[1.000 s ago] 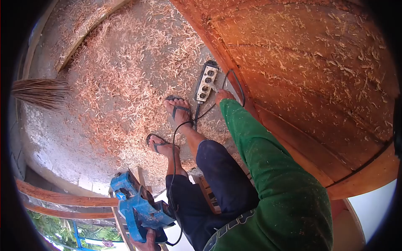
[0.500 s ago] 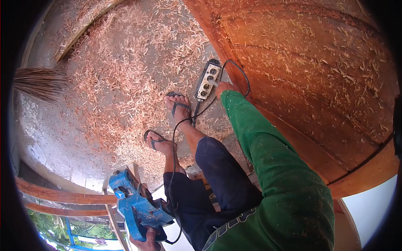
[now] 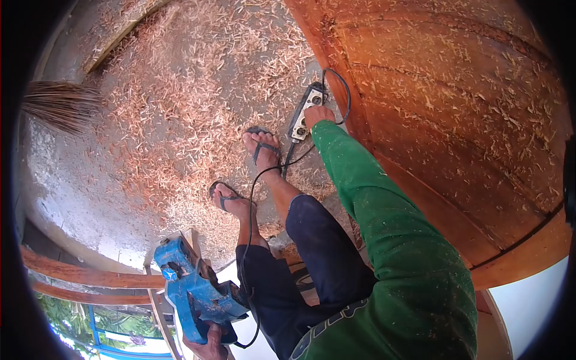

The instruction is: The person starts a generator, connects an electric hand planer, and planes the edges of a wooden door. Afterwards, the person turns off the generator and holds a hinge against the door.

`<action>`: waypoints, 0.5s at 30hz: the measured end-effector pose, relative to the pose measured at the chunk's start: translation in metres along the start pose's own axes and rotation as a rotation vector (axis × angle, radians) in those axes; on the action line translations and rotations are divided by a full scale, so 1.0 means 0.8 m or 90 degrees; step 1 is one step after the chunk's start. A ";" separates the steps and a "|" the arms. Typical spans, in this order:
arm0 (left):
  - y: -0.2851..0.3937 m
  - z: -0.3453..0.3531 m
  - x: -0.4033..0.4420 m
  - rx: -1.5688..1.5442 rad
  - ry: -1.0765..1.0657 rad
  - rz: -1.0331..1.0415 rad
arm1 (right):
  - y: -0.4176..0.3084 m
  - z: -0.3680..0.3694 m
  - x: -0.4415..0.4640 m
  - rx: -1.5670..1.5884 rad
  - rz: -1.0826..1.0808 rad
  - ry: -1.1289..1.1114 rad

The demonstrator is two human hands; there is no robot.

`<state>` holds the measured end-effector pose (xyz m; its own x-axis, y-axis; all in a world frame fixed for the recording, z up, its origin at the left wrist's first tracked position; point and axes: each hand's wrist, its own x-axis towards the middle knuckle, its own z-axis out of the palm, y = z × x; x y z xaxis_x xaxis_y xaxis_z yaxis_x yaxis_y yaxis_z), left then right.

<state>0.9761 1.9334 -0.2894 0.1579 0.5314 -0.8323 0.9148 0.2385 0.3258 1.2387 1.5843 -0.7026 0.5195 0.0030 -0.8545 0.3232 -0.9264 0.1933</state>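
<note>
My left hand (image 3: pixel 207 346) grips the handle of a blue electric planer (image 3: pixel 201 294), dusty and scuffed, held at the lower left beside my legs. A black cord (image 3: pixel 249 210) runs from the planer past my feet toward the power strip (image 3: pixel 298 123). This strip has white sockets in a black casing and lies on the floor. Closed over its middle sockets is my right hand (image 3: pixel 319 115), at the end of a green sleeve. The cord loops round beside that hand; my fingers hide the plug at its end.
Wood shavings (image 3: pixel 174 144) cover much of the floor. A large curved wooden hull (image 3: pixel 444 120) rises at the right. A stick broom (image 3: pixel 63 107) is at the left, with wooden beams (image 3: pixel 90 276) below it. My sandalled feet (image 3: pixel 262 150) stand near the strip.
My right hand has moved from the strip's edge, where a light-coloured plug showed at its fingers, onto the sockets. The cord loop has shifted. My left hand still holds the planer.
</note>
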 end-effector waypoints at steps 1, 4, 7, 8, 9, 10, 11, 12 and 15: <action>-0.002 0.002 0.002 -0.002 0.015 0.007 | -0.002 0.009 0.005 -0.023 -0.013 0.010; 0.008 -0.008 0.000 -0.004 -0.003 -0.040 | 0.003 0.040 0.006 -0.031 -0.011 0.031; 0.011 0.011 0.007 -0.026 0.027 -0.010 | 0.010 0.046 0.007 -0.028 -0.014 0.063; 0.011 0.013 0.007 -0.028 0.052 0.017 | 0.010 0.044 0.006 -0.044 -0.028 0.064; 0.010 0.009 0.007 -0.017 0.040 -0.001 | 0.007 0.039 0.008 -0.057 -0.042 0.072; 0.012 0.005 0.006 -0.010 0.030 -0.013 | 0.002 0.031 0.012 -0.072 -0.027 -0.020; 0.017 0.002 0.004 -0.005 0.021 -0.017 | -0.003 0.020 0.008 -0.183 -0.085 0.042; 0.023 0.000 -0.002 -0.017 0.028 -0.009 | -0.008 0.017 -0.009 -0.291 -0.134 0.105; 0.087 -0.010 -0.046 -0.022 0.022 0.020 | -0.049 0.041 -0.082 -0.040 -0.100 0.219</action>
<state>1.0307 1.9372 -0.2327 0.1733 0.5669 -0.8054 0.8958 0.2491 0.3681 1.1663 1.6079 -0.6696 0.6911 0.2796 -0.6665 0.4629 -0.8795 0.1109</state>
